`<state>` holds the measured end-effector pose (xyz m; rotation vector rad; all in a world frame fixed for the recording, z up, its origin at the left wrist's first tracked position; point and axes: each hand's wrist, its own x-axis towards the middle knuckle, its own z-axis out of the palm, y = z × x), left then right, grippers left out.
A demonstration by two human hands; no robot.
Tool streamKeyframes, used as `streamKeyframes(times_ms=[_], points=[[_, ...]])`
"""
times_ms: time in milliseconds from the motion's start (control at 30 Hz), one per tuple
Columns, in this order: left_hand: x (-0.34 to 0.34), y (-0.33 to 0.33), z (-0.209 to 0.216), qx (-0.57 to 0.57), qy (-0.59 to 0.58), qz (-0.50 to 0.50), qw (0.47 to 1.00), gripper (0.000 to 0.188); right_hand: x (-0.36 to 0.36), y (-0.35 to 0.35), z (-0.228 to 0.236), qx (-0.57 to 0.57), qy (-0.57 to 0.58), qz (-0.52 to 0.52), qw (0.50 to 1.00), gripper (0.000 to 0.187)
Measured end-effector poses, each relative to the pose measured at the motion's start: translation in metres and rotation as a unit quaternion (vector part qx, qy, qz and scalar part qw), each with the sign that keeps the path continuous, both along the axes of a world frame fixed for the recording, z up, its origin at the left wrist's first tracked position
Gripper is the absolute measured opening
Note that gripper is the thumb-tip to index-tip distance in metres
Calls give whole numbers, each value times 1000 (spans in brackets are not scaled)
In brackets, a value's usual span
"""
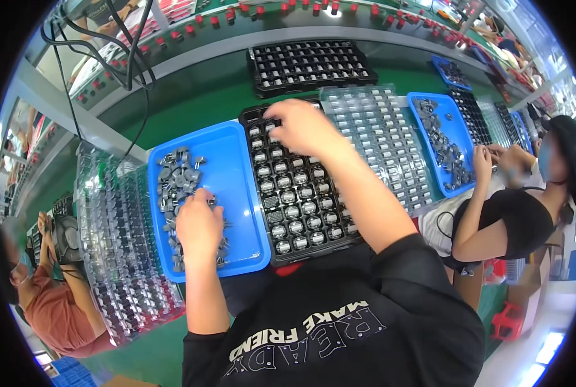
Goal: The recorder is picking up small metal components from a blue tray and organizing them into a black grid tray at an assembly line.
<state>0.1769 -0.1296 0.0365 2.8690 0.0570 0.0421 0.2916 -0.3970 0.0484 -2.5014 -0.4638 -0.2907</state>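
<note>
My left hand (199, 222) is over the blue tray (246, 242), its fingers curled among small grey round parts with metal pins (179, 173). What its fingertips grip, if anything, is hidden. My right hand (302, 128) reaches over the far left part of the black cell tray (273, 259) beside it. Its thumb and forefinger are bent inward over a cell; anything pinched there is too small to make out. Silver-topped round parts (288, 196) sit in many cells of this tray.
Clear plastic trays of parts (381, 148) lie to the right, then another blue tray (452, 187) where a co-worker (507, 219) works. Another black tray (310, 64) lies beyond. Stacked clear trays (123, 251) stand at left, near a second co-worker (59, 303). Black cables (130, 58) hang at the upper left.
</note>
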Motion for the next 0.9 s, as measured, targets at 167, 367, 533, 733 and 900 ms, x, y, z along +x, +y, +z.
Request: streamKeyframes(times_ms=[167, 367, 533, 733, 900], points=[[-10, 0, 9, -68, -32, 26, 997, 34, -57, -131, 18, -46, 120, -283, 951, 41], [-1, 6, -3, -136, -76, -41, 987, 17, -55, -198, -5, -23, 184, -359, 915, 28], [-2, 26, -7, -180, -90, -19, 979, 10, -41, -182, -11, -37, 115, -360, 925, 19], [-14, 23, 1, -207, -171, 6, 963, 16, -63, -204, -17, 26, 101, -222, 969, 14], [-30, 32, 3, -344, -121, 39, 930, 26, -68, -202, -31, -5, 48, -204, 978, 15]])
